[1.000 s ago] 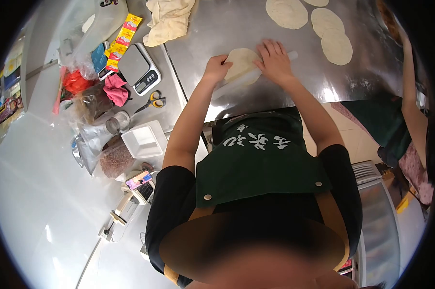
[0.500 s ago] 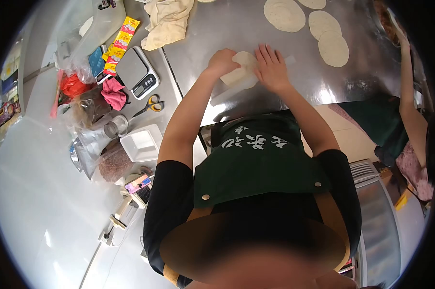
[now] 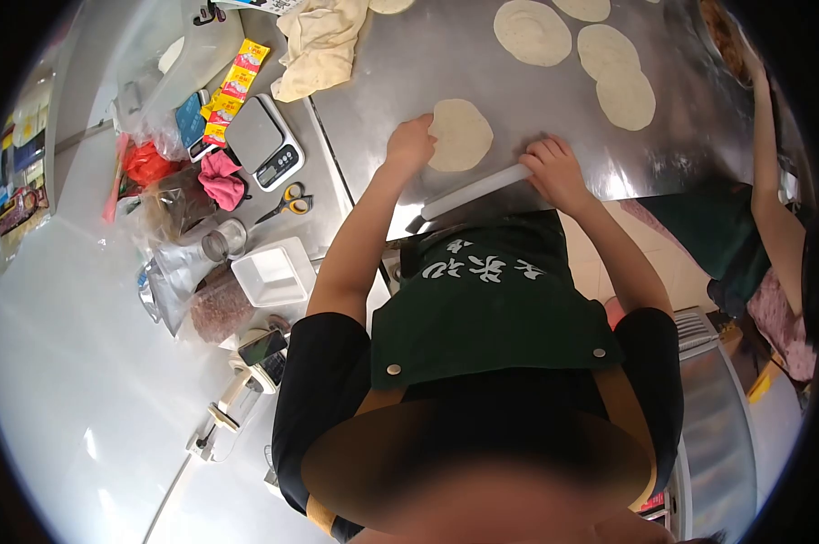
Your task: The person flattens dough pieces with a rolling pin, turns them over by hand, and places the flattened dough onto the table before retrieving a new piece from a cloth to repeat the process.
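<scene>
A flat round of pale dough [image 3: 462,135] lies on the metal table in front of me. My left hand [image 3: 412,145] is closed at the left edge of that round, its fingertips pinching the rim. Below and to the right, a white rolling pin [image 3: 477,192] lies slanted near the table's front edge, apart from the dough. My right hand [image 3: 554,170] has its fingers curled on the pin's right end.
Several flat dough rounds [image 3: 532,33] lie farther back on the metal table. A cream cloth [image 3: 317,50] is at the back left. Scale [image 3: 266,143], scissors [image 3: 287,203] and white tray [image 3: 271,272] stand left. A co-worker's arm [image 3: 765,136] reaches in at the right.
The rolling pin has moved off the dough toward the table's front edge. My right hand, flat and spread before, has moved right and down and curled. My left hand has shifted slightly down.
</scene>
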Demonstrator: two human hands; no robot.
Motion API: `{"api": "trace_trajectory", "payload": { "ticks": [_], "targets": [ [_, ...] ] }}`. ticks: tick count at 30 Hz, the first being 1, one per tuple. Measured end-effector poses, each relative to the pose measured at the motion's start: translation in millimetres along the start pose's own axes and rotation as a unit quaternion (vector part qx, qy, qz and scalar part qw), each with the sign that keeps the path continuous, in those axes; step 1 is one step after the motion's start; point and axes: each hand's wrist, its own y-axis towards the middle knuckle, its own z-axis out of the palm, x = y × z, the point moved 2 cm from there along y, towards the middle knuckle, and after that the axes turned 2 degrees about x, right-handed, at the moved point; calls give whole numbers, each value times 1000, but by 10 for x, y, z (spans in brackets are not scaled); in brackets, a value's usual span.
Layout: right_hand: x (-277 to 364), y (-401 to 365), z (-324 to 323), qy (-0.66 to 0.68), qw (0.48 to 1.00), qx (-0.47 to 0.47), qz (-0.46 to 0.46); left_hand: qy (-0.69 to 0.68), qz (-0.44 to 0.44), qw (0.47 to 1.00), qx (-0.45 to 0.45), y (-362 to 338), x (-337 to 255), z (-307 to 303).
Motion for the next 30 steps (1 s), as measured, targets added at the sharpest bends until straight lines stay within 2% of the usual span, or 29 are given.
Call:
{"api": "trace_trajectory", "payload": {
  "ticks": [6, 9, 12, 15, 18, 21, 24, 25, 27, 29, 30],
  "targets": [
    [-92, 551, -21, -3, 998, 27, -59, -36, 13, 999, 8, 98, 194, 55],
    [-84, 739, 25, -7, 998, 13, -59, -119, 7, 993, -6, 84, 211, 56],
    [-33, 894, 212, -83, 992, -77, 52, -206, 3, 978, -4, 152, 325, 191],
    [43, 814, 451, -130, 969, -136, 158, -350, -21, 936, 7, 136, 290, 185],
    [25, 721, 528, -131, 974, -103, 154, -433, -21, 901, -20, 230, 334, 285],
    [-11, 1311, 370, -100, 974, -130, 155, -440, -46, 897, -21, 340, 350, 292],
    [-68, 1681, 439, -102, 975, -161, 111, -409, -65, 906, 87, 314, 184, 48],
    [-71, 1624, 426, -92, 977, -160, 105, -351, -39, 931, 92, 370, 214, 36],
    [-48, 1288, 429, -75, 981, -154, 86, -238, 11, 967, 95, 470, 275, 84],
    [-8, 859, 435, -99, 988, -68, 94, -95, 21, 995, 33, 370, 87, -2],
    [9, 629, 406, -76, 992, -69, 75, -22, 24, 999, 1, 291, -31, -42]
  ]
}}
